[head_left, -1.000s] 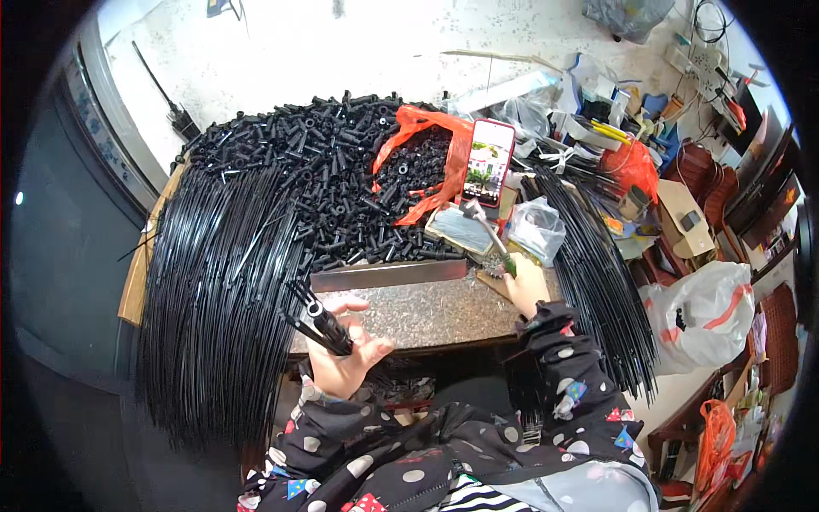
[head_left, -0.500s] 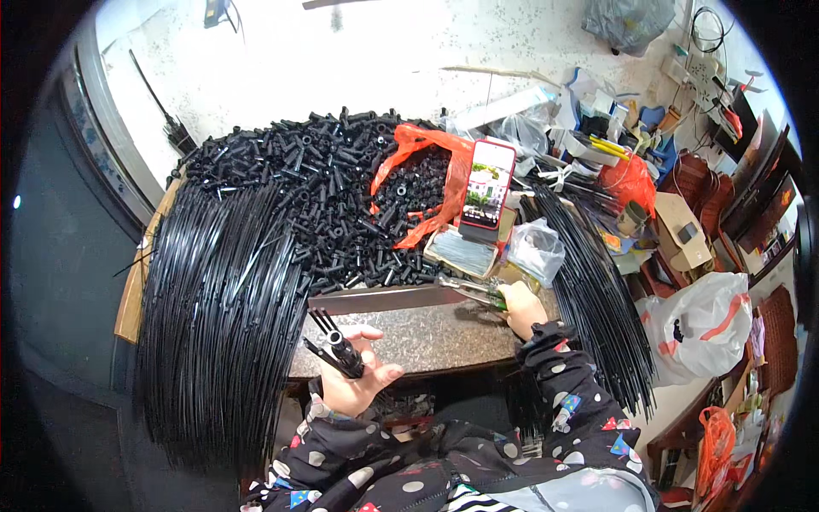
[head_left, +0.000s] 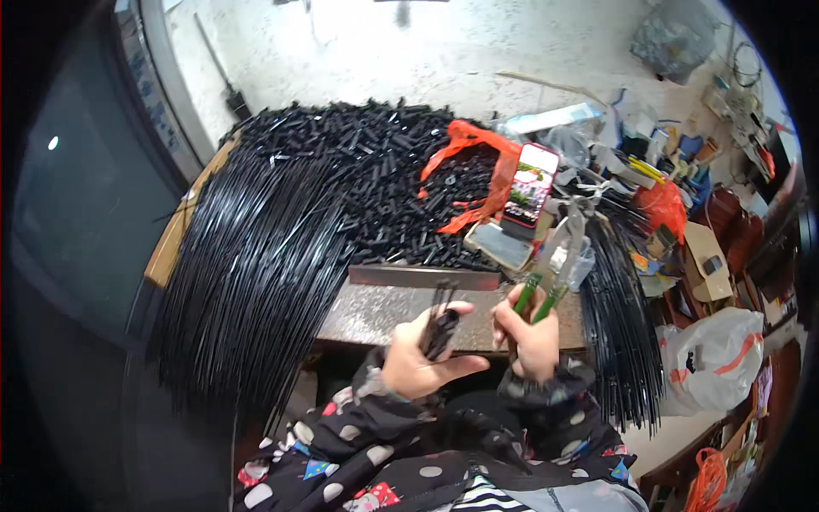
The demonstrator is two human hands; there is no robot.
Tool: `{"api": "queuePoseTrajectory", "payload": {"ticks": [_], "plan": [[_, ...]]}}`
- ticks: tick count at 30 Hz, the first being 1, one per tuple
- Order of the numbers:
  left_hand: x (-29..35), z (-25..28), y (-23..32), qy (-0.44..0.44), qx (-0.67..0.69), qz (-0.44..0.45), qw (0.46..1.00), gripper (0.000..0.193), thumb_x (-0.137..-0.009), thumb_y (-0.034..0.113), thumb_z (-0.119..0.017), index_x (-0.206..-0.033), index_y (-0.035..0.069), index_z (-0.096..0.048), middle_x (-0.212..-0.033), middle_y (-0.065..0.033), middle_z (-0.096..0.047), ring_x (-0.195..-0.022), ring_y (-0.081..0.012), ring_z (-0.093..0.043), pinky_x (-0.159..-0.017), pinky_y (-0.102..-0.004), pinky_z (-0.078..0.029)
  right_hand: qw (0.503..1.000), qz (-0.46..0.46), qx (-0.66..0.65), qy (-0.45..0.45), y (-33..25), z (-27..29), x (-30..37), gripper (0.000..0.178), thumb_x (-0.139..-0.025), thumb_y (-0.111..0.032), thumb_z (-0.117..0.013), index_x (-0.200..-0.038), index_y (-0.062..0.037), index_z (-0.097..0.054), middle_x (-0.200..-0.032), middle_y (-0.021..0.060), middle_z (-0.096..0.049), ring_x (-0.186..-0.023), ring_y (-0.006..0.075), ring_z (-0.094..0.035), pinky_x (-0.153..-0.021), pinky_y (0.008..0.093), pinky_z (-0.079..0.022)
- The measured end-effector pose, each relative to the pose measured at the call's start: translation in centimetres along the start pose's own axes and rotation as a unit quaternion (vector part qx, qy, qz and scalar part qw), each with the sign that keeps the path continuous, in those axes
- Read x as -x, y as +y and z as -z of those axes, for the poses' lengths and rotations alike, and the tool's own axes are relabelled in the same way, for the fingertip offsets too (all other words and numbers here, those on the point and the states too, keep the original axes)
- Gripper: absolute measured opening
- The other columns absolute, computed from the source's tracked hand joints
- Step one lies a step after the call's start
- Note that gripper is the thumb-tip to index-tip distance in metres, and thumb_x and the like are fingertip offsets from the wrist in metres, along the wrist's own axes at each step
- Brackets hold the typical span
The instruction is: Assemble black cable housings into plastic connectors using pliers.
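My left hand [head_left: 414,363] is closed around a black tubular plastic part [head_left: 441,333] with thin prongs pointing up. The thumb sticks out to the right, and motion blurs the prongs. Close by on the right, my right hand [head_left: 536,341] grips a pair of pliers by their green handles [head_left: 547,299]. Its metal head points up and away, beside a phone. Both hands are over the near edge of a speckled stone tabletop [head_left: 375,314]. Beyond them lies a large heap of black plastic tubes [head_left: 375,162].
A thick bundle of long black strips [head_left: 247,282] hangs over the table's left side, another [head_left: 618,333] over its right. A metal bar [head_left: 422,276] lies before the heap. Behind stand a red-framed phone [head_left: 531,183], an orange bag [head_left: 495,200] and a shallow tray [head_left: 500,247].
My hands have come closer together. The pliers have swung from lying low toward the left to pointing upward. The whole view has shifted, with the table now further right.
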State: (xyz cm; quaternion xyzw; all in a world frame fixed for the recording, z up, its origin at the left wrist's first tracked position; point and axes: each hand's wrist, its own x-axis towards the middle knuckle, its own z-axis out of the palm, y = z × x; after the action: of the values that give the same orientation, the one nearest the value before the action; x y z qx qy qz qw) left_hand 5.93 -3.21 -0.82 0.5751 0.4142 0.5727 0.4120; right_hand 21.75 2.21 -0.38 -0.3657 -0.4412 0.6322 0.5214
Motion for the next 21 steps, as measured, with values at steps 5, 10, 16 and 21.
{"api": "queuePoseTrajectory", "payload": {"ticks": [5, 10, 16, 21], "plan": [[1.3, -1.6, 1.1, -0.010, 0.163, 0.043, 0.986, 0.064, -0.069, 0.003, -0.073, -0.119, -0.009, -0.036, -0.068, 0.0020, -0.055, -0.070, -0.0063, -0.058, -0.065, -0.0194, -0.045, 0.992, 0.057, -0.084, -0.080, 1.2, -3.1, 4.3, 0.021, -0.073, 0.002, -0.064, -0.087, -0.0013, -0.048, -0.075, 0.0044, -0.058, -0.069, 0.0120, -0.058, -0.065, 0.0239, -0.046], [2.6, -1.0, 1.5, -0.005, 0.125, 0.044, 0.991, 0.065, -0.070, 0.005, -0.072, -0.120, -0.010, -0.035, -0.066, 0.0039, -0.052, -0.069, -0.0054, -0.057, -0.062, -0.0184, -0.044, 0.990, 0.064, -0.082, -0.092, 1.1, -4.1, 5.3, 0.020, -0.074, 0.001, -0.064, -0.086, -0.0019, -0.049, -0.075, 0.0040, -0.058, -0.070, 0.0114, -0.057, -0.066, 0.0233, -0.046], [2.9, -0.7, 2.4, -0.001, 0.113, 0.017, 0.993, 0.062, -0.068, 0.007, -0.074, -0.118, -0.009, -0.039, -0.066, 0.0034, -0.055, -0.062, -0.0012, -0.052, -0.059, -0.0158, -0.040, 0.991, 0.063, -0.059, -0.101, 1.3, -3.9, 5.5, 0.021, -0.075, 0.002, -0.063, -0.089, -0.0029, -0.048, -0.076, 0.0029, -0.056, -0.070, 0.0101, -0.056, -0.066, 0.0230, -0.045], [2.6, -0.4, 1.9, -0.020, 0.160, 0.003, 0.987, 0.067, -0.069, 0.000, -0.071, -0.122, -0.008, -0.032, -0.070, -0.0039, -0.064, -0.070, -0.0086, -0.061, -0.067, -0.0203, -0.046, 0.988, 0.098, -0.027, -0.112, 1.2, -4.3, 5.6, 0.022, -0.076, 0.002, -0.062, -0.092, -0.0015, -0.047, -0.079, 0.0035, -0.056, -0.074, 0.0105, -0.056, -0.067, 0.0228, -0.045]]}}
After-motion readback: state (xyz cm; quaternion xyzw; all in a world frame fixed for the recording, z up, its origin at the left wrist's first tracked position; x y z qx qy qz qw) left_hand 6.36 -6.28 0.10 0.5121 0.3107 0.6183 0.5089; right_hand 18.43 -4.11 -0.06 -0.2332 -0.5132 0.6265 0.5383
